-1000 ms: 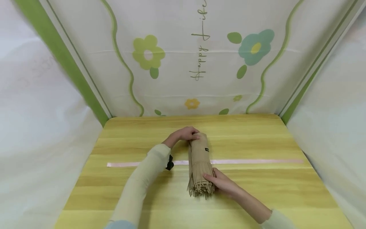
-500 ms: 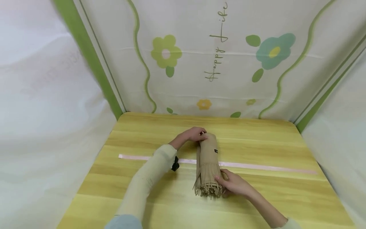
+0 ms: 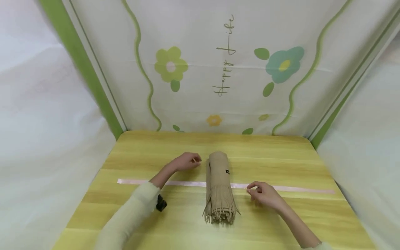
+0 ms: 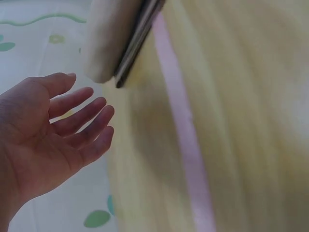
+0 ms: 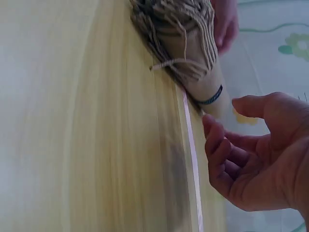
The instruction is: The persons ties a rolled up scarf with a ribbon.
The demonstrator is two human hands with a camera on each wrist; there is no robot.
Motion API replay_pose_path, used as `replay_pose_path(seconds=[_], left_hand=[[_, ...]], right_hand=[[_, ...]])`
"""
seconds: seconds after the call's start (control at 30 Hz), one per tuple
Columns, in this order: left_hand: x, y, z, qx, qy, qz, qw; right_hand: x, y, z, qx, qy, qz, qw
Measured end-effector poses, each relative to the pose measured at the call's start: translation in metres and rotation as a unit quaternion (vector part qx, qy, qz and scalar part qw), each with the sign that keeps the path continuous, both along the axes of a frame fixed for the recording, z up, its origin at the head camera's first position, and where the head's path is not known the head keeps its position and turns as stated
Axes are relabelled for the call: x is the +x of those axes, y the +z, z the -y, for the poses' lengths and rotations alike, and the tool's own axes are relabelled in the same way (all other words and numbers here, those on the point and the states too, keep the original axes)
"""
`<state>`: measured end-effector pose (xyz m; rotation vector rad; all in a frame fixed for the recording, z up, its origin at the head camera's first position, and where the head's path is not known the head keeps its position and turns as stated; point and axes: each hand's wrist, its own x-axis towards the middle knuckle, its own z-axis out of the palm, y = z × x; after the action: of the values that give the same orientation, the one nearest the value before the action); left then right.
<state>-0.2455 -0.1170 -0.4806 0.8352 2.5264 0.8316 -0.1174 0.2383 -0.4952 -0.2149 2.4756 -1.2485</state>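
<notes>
Both hands have let go of the rolled scarf (image 3: 218, 185) since 0.5 s ago. Left hand (image 3: 185, 161), fingers relaxed, sits at its 10 o'clock; right hand (image 3: 265, 195), loosely curled and empty, at 3 o'clock. Scarf lies mid-table (image 3: 312, 215), across the pink ribbon (image 3: 175, 183).

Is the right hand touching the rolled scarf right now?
Apart: the head view shows bare table between the right hand and the rolled scarf.
</notes>
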Motion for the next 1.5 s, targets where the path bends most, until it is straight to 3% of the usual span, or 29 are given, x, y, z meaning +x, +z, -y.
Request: replay_pose_path(seconds=[0.17,0.27,0.5,0.7,1.0,1.1,1.2,1.37,1.5], left_hand=[[0.023,-0.012,0.015,0.002,-0.003,-0.014,0.9999],[0.032,-0.019,0.014,-0.014,-0.018,-0.045,0.9987],[0.047,-0.036,0.006,-0.062,-0.017,-0.099,0.9930],[0.055,-0.045,0.008,-0.075,-0.007,-0.122,0.9897],[0.056,-0.043,-0.001,-0.070,-0.040,-0.169,0.9823],[0.057,-0.044,0.000,-0.077,-0.039,-0.162,0.9831],[0.059,-0.043,0.002,-0.068,-0.029,-0.132,0.9885],[0.060,-0.038,0.005,-0.052,-0.019,-0.068,0.9961],[0.058,-0.036,0.004,-0.060,-0.019,-0.044,0.9970]], right_hand=[[-0.016,-0.008,-0.009,0.043,-0.015,-0.097,0.994],[-0.023,-0.013,-0.010,0.058,-0.013,-0.144,0.988],[-0.032,-0.030,0.009,0.081,0.022,-0.200,0.976],[-0.039,-0.039,0.030,0.124,0.048,-0.206,0.969],[-0.043,-0.042,0.034,0.168,0.046,-0.205,0.963],[-0.043,-0.042,0.035,0.175,0.061,-0.215,0.959],[-0.044,-0.039,0.038,0.166,0.080,-0.222,0.957],[-0.045,-0.031,0.037,0.140,0.102,-0.192,0.966],[-0.047,-0.028,0.030,0.147,0.105,-0.171,0.969]])
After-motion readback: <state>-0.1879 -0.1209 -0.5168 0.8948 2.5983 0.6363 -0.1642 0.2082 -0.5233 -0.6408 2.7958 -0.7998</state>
